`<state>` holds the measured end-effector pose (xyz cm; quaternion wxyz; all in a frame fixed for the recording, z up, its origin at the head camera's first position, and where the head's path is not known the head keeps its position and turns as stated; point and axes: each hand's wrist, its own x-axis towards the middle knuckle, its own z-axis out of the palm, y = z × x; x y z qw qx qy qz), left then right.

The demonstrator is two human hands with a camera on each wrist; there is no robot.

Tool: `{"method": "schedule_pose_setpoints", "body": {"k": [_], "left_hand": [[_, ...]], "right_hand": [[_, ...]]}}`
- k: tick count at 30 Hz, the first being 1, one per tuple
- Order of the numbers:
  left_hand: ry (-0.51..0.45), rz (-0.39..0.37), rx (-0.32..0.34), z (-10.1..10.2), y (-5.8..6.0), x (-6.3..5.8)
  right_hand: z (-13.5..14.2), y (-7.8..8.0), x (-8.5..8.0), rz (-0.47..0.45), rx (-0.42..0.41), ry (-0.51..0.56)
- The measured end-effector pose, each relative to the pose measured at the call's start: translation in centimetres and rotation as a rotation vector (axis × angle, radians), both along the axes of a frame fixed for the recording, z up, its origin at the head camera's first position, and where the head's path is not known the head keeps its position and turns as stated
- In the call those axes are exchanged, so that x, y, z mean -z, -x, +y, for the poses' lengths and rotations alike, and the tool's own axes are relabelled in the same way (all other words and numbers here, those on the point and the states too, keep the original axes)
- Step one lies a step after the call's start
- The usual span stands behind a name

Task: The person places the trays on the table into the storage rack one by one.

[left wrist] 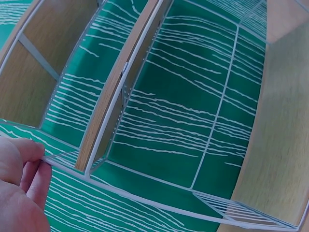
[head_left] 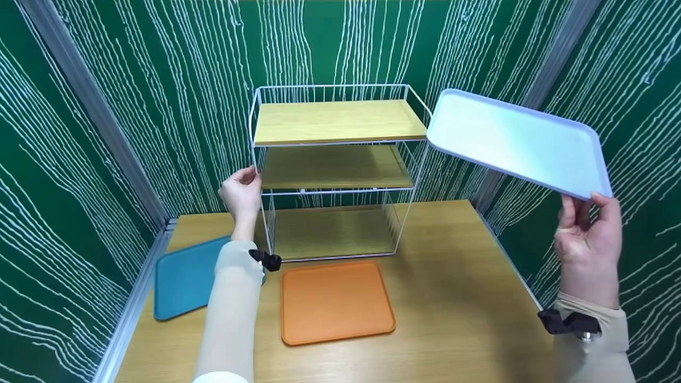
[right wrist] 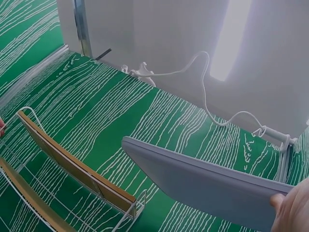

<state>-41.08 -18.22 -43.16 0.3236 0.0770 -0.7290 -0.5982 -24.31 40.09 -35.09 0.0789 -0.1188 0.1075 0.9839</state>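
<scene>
A three-tier white wire shelf rack [head_left: 338, 190] with wooden boards stands at the back of the table. My left hand [head_left: 242, 194] pinches the rack's left upright wire beside the middle board, and the left wrist view shows thumb and fingers on that wire [left wrist: 120, 194]. Off to the right, my right hand [head_left: 589, 242] grips a pale blue tray [head_left: 516, 141] by its near right corner. That tray is raised and tilted, its far left end close to the top board's right front corner. From the right wrist, its underside [right wrist: 207, 186] shows.
An orange tray [head_left: 338, 303] lies on the wooden table [head_left: 452, 319] before the rack. To the left, a teal tray [head_left: 186, 279] is partly covered by my left forearm. Green walls with white lines [head_left: 330, 42] enclose the table on the visible sides.
</scene>
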Motion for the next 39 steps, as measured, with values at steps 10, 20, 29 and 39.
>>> {"method": "schedule_pose_setpoints", "body": {"k": [10,20,29,39], "left_hand": [[-0.017,0.002,0.000,-0.2,-0.1,0.2],[-0.029,-0.007,0.015,-0.1,-0.2,0.1],[0.018,0.017,-0.032,-0.1,0.1,0.0],[0.015,0.014,-0.026,0.0,0.0,0.0]], "right_hand": [[-1.5,-1.1,1.0,0.051,-0.029,-0.026],[-2.5,-1.5,1.7,0.074,-0.061,-0.061],[-5.4,-0.3,1.3,0.032,-0.040,-0.193],[-11.9,2.0,0.5,0.081,-0.106,-0.311]]}}
